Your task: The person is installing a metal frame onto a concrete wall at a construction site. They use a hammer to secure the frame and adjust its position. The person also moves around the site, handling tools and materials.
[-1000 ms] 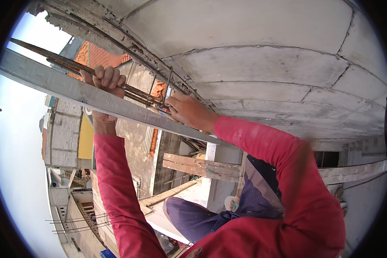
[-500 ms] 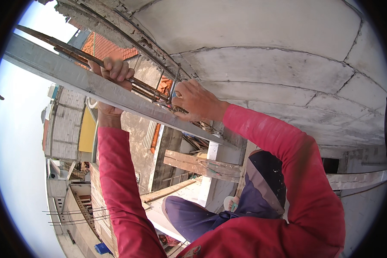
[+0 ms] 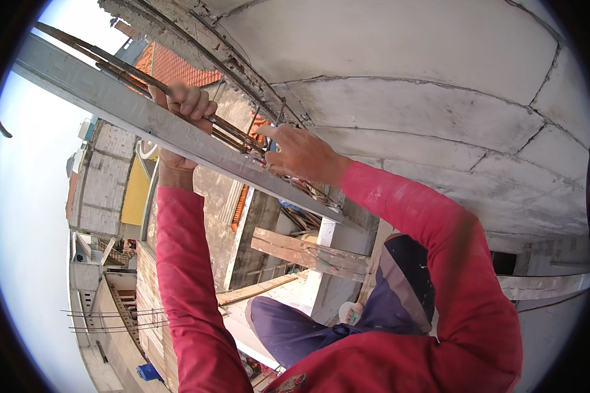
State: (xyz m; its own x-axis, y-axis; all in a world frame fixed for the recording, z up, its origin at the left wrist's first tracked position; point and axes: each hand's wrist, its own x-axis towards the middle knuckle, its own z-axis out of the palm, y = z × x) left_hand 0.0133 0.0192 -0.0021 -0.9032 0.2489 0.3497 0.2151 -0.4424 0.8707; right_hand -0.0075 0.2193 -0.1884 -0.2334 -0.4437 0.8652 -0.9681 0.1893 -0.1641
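My left hand [image 3: 191,105] is closed, its fingers curled over a bundle of rusty steel reinforcing bars [image 3: 121,64]. Its wrist passes behind a long pale grey beam [image 3: 118,98], which runs slanting down to the right beside the bars. At the lower right end of the bundle is my right hand [image 3: 303,154], its index finger stretched out and apart from the thumb. No object shows between those fingers. Close to its fingertips a thin upright steel rod [image 3: 280,111] stands beside the bars. The bar ends under my right hand are partly hidden.
A pale block wall [image 3: 413,98] rises on the right, with further bars [image 3: 223,56] along its edge. Below are a wooden plank [image 3: 308,252], a white post [image 3: 321,262] and my bent legs [image 3: 308,327]. Roofs [image 3: 177,65] and buildings lie far below on the left.
My right hand has loosened from the bars, its index finger now stretched out. My left hand keeps its hold; hands, bars and beam appear shifted slightly right as the view moved.
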